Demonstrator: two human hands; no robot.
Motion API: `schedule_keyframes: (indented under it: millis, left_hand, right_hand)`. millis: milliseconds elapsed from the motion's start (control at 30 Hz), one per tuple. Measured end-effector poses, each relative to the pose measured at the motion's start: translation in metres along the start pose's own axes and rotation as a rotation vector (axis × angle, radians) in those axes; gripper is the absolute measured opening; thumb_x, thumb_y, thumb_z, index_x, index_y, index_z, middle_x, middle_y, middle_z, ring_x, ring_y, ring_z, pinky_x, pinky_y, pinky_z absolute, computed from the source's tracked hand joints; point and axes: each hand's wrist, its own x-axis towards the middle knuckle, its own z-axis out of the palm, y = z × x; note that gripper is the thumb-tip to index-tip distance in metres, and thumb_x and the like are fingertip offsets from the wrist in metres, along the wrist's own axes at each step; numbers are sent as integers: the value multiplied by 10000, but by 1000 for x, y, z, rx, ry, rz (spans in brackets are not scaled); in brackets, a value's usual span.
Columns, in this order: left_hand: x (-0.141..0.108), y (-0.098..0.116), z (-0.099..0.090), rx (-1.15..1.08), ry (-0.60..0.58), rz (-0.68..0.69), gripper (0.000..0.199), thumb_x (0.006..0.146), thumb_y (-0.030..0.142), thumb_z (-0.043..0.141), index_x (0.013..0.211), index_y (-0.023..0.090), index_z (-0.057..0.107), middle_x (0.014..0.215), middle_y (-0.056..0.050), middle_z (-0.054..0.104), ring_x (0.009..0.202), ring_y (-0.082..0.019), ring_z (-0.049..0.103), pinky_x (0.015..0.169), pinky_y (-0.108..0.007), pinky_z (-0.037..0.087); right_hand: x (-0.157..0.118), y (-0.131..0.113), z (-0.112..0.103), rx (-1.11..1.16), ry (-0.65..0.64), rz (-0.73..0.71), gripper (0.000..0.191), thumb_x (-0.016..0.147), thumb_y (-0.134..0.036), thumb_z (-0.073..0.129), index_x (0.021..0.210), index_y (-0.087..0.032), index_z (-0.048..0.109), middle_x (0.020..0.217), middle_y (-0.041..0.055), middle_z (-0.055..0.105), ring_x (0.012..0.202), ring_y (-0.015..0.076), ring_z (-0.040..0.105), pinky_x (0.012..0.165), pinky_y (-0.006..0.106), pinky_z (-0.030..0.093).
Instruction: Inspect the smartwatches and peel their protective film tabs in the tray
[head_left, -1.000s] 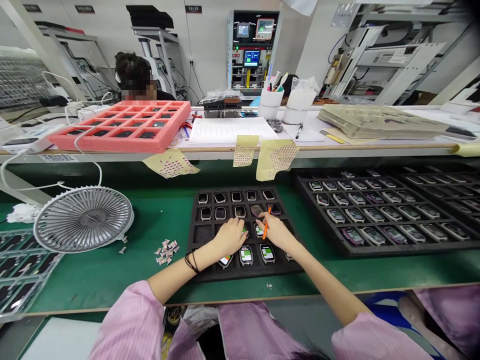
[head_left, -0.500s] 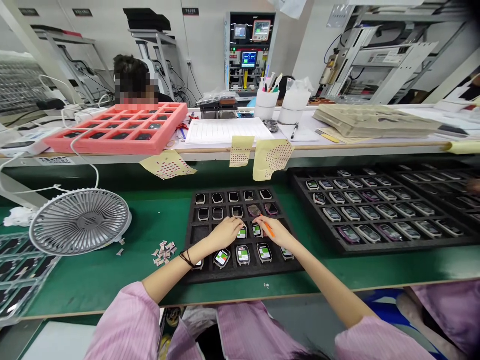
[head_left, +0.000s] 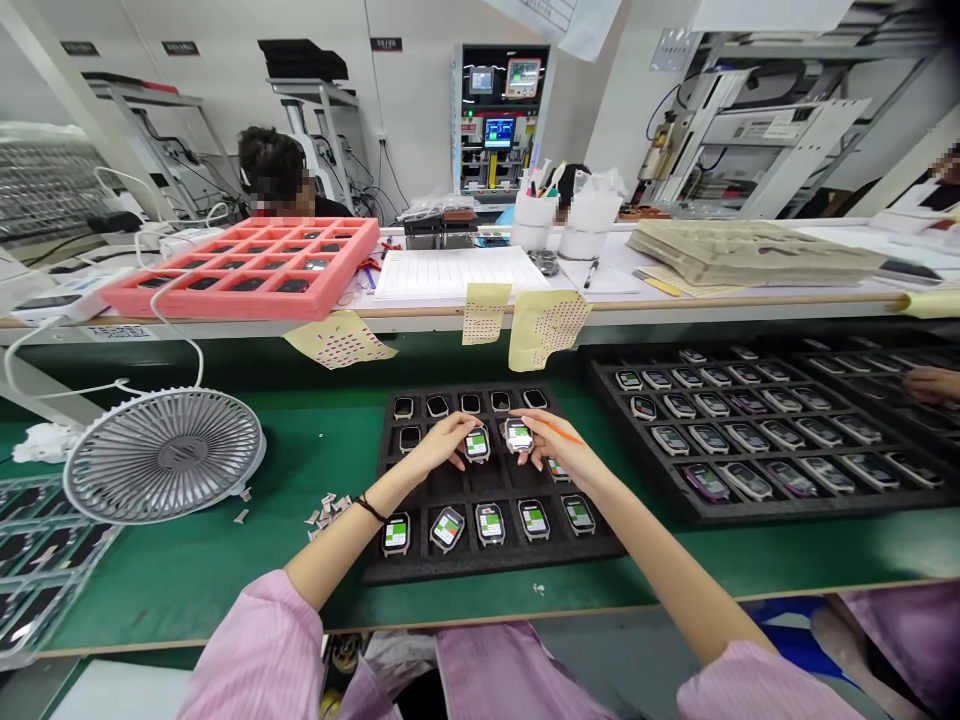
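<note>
My left hand [head_left: 445, 444] is closed on the edge of a smartwatch [head_left: 476, 444] with a lit green-and-white screen. Beside it, my right hand [head_left: 553, 448] grips a second smartwatch [head_left: 518, 435], also lit, tilted and catching glare. A thin orange tool [head_left: 564, 433] lies along the right fingers; its tip is hidden. Both watches are raised over the middle of a black foam tray [head_left: 480, 569]. In the tray's front row sit several lit watches [head_left: 490, 523], and the back row holds dark-screened ones [head_left: 470, 403]. My hands cover some compartments.
A round grey fan [head_left: 169, 455] stands on the left, with small loose pieces [head_left: 324, 514] near it. At right is a larger black tray [head_left: 679, 500] of watches, where another person's hand [head_left: 934, 385] reaches in. A pink foam tray [head_left: 300, 305] rests on the shelf.
Both hands have lifted the two watches from their compartments and moved slightly away from me. Another person's hand shows more clearly at the far right.
</note>
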Motion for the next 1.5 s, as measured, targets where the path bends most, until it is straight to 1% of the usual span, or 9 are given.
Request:
schedule_keyframes:
  millis: [133, 267, 400, 500, 667, 800, 1067, 1233, 1500]
  left_hand:
    - [-9, 29, -13, -309, 38, -19, 322, 881, 360, 565, 1150, 186, 531, 948, -59, 619, 781, -148, 649, 587, -252, 571]
    - [-17, 44, -23, -352, -3, 9, 467, 792, 255, 686, 1223, 186, 519, 1018, -63, 602, 850, -147, 633, 750, -316, 581]
    - [-15, 42, -27, -307, 29, 15, 466, 721, 227, 746, 1154, 157, 590, 1058, -82, 600, 816, -148, 630, 727, -319, 574]
    - [-10, 38, -30, -295, 31, 9, 398, 739, 242, 727, 1109, 136, 624, 963, -69, 621, 769, -137, 621, 688, -295, 571]
    - [-8, 36, -33, -343, 84, 34, 315, 809, 333, 650, 1063, 145, 648, 978, -70, 623, 797, -148, 613, 669, -289, 572]
    - [-12, 41, -34, -316, 93, 62, 338, 783, 329, 676, 1073, 158, 646, 1028, -73, 614, 843, -159, 595, 665, -282, 568]
    - [-18, 46, -35, -229, 127, 97, 365, 764, 324, 690, 1085, 158, 639, 1044, -76, 639, 893, -169, 585, 637, -224, 516]
    - [-21, 50, -36, -235, 121, 74, 340, 827, 358, 610, 1101, 158, 639, 1075, -83, 622, 928, -174, 575, 666, -228, 506]
    - [-23, 51, -35, -268, 112, 57, 321, 833, 326, 602, 1106, 161, 637, 1045, -68, 622, 871, -151, 577, 705, -248, 506]
  right_hand:
    - [13, -21, 6, 60, -108, -31, 438, 737, -296, 727, 1138, -177, 599, 807, 31, 653, 648, 177, 686, 422, 200, 446]
    - [29, -30, 12, 34, -126, -92, 441, 730, -283, 743, 1131, -172, 597, 799, 27, 638, 598, 154, 663, 406, 197, 427]
    - [41, -36, 21, -18, -71, -128, 333, 756, -346, 717, 1026, -167, 641, 782, 22, 619, 493, 127, 631, 337, 182, 352]
    - [45, -38, 27, -14, -46, -124, 303, 805, -402, 658, 996, -167, 650, 754, 22, 619, 472, 124, 624, 318, 179, 338]
    - [45, -33, 25, 18, -220, -129, 345, 856, -366, 613, 1155, -196, 584, 878, 54, 641, 644, 163, 674, 402, 193, 430]
    - [42, -34, 22, -13, -256, -172, 346, 862, -332, 617, 1180, -204, 563, 956, 63, 624, 654, 148, 663, 426, 202, 440]
    - [31, -42, 28, -51, -258, -193, 328, 884, -350, 592, 1174, -200, 558, 917, 53, 611, 666, 159, 660, 425, 210, 423]
    - [26, -47, 31, -67, -224, -194, 319, 882, -366, 591, 1150, -194, 564, 854, 42, 611, 630, 152, 645, 428, 219, 416]
    - [27, -43, 30, -71, -184, -205, 334, 867, -384, 608, 1136, -190, 574, 803, 28, 600, 597, 140, 628, 423, 215, 394]
